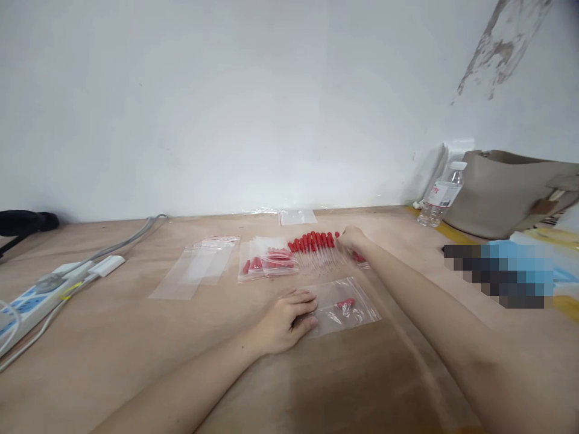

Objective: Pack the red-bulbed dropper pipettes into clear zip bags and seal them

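Partly under left grip (286, 320), clear bag (326, 305)

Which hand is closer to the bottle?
Right. The right hand is left of the bottle, beside the red-topped sticks. The left hand is farther left and closer to the camera, on a clear bag.

Glossy, see-through plastic bag (331, 318); matt wood-look tabletop (136, 337).

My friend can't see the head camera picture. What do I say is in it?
A left hand rests on a clear bag with something red inside; the right hand is beside red-topped tubes on a brown table.
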`<state>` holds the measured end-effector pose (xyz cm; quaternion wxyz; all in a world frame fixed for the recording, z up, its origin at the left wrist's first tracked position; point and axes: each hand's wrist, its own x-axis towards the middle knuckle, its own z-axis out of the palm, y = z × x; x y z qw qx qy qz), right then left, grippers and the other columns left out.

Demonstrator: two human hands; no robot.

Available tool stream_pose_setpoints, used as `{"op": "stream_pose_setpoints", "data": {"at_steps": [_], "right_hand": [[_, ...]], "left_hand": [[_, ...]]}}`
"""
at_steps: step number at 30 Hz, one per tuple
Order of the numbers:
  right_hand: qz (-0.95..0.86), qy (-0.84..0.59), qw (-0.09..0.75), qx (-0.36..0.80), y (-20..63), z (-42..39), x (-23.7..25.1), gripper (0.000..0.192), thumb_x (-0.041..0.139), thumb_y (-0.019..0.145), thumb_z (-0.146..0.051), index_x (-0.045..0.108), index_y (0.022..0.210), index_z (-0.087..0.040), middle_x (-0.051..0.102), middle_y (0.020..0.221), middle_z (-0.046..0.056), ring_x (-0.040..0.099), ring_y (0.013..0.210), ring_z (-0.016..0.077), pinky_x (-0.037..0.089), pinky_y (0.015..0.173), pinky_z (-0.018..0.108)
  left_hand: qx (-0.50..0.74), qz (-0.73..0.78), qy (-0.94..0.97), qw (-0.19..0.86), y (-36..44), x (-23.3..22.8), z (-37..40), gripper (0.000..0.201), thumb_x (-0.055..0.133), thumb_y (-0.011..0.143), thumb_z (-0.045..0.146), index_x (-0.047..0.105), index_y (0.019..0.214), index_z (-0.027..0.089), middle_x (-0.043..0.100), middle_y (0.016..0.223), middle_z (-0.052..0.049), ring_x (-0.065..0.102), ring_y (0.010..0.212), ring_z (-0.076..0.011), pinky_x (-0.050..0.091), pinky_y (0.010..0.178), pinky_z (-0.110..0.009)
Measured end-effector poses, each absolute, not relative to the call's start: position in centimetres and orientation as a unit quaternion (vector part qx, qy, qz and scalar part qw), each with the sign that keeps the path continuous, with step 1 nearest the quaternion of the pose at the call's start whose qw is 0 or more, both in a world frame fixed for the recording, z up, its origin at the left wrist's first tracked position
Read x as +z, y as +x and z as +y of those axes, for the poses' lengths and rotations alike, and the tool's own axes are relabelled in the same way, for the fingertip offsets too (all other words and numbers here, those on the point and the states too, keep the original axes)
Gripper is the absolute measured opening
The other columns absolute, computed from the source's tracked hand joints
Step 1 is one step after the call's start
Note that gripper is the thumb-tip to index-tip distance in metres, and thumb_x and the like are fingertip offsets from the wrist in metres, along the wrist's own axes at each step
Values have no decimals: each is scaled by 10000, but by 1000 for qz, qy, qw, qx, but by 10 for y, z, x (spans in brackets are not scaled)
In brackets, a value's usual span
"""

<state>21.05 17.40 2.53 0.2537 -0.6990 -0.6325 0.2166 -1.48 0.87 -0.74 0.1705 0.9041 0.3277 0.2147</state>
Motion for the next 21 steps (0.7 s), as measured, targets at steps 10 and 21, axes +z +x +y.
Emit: {"op": "stream_pose_setpoints", "data": {"at_steps": [10,21], "right_hand": [[-479,-514,574,420,270,79,10,239,603,683,-307,459,836,-194,563,672,-15,512,502,75,441,468,189],[-368,-476,562,568,248,44,-21,287,650,634,-262,399,770,-232,610,700,-10,602,603,125,511,617,282]], "left_hand": [[225,330,901,167,-14,-6,6,358,501,829,295,505,1173,199,534,1204,-69,447,1153,-207,309,1003,-397],[211,342,897,185,-15,-1,5,427,494,832,304,418,1238,198,515,1220,-74,445,1150,-212,292,1013,-405]]}}
